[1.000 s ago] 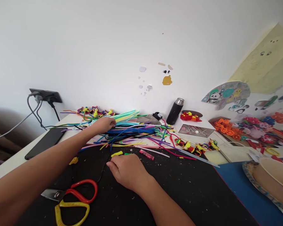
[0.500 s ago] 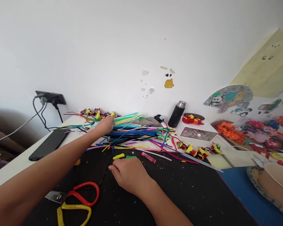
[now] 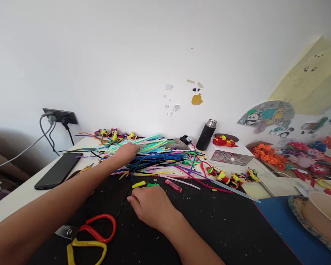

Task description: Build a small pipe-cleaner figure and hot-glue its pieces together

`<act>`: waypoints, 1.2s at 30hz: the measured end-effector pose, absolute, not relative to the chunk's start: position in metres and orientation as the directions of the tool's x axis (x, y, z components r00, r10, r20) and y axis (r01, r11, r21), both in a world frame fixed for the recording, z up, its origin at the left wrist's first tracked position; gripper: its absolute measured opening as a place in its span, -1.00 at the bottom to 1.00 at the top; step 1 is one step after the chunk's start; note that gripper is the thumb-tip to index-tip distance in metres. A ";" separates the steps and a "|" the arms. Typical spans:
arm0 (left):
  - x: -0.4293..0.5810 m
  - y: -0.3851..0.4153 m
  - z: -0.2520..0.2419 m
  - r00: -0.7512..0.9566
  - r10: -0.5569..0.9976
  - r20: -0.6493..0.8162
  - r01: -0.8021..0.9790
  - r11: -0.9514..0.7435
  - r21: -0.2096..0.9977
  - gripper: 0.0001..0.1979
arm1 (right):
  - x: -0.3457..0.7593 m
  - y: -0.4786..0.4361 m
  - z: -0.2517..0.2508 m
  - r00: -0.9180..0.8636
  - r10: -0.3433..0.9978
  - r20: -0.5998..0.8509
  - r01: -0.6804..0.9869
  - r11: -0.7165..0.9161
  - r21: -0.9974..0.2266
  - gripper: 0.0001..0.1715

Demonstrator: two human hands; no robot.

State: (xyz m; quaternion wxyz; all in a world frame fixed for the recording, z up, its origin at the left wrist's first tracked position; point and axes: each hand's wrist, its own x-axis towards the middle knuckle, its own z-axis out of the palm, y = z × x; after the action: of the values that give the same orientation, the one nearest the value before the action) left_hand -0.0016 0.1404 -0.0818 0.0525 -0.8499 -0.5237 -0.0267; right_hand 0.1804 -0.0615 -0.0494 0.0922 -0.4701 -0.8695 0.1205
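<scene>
My left hand [image 3: 127,152] reaches over the near left part of a heap of pipe cleaners [image 3: 160,157] and touches the pale green and yellow ones. Its fingertips are lost among the strands, so I cannot see whether they grip any. My right hand [image 3: 151,202] rests on the black mat [image 3: 209,221], fingers curled in and thumb against them; whatever may be inside is hidden. Just beyond it lie a short yellow piece [image 3: 138,184], a green piece [image 3: 153,185] and a small pink tube [image 3: 173,186]. Scissors [image 3: 95,235] with red and yellow handles lie front left.
A black phone [image 3: 57,171] lies on the table's left side. Behind the heap stand a dark flask [image 3: 206,134] and a white box [image 3: 231,154]. Small colourful figures [image 3: 234,178] lie to the right, others [image 3: 113,133] by the wall. A bowl [image 3: 325,209] stands far right.
My left hand has moved slightly nearer and to the right over the pale pipe cleaners, which now lie more spread out. My right hand has stayed in place.
</scene>
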 end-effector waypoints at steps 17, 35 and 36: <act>0.007 0.136 -0.086 0.424 0.902 0.083 0.905 -0.419 -0.078 -0.64 | 0.179 -0.062 -0.056 -0.550 0.834 0.042 0.791 0.536 -0.295 -0.64; 0.005 0.128 -0.082 0.530 0.829 0.177 0.848 -0.510 -0.146 -0.61 | 0.179 -0.061 -0.053 -0.551 0.834 0.025 0.789 0.531 -0.310 -0.65; 0.006 0.127 -0.082 0.534 0.825 0.185 0.845 -0.514 -0.147 -0.61 | 0.179 -0.061 -0.052 -0.552 0.833 0.022 0.788 0.531 -0.311 -0.65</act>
State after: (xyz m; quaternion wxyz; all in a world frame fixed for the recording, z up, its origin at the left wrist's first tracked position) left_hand 0.0058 0.1271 -0.0816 0.1101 -0.8688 -0.4806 -0.0456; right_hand 0.1786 -0.0610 -0.0523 0.0842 -0.4655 -0.8709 0.1336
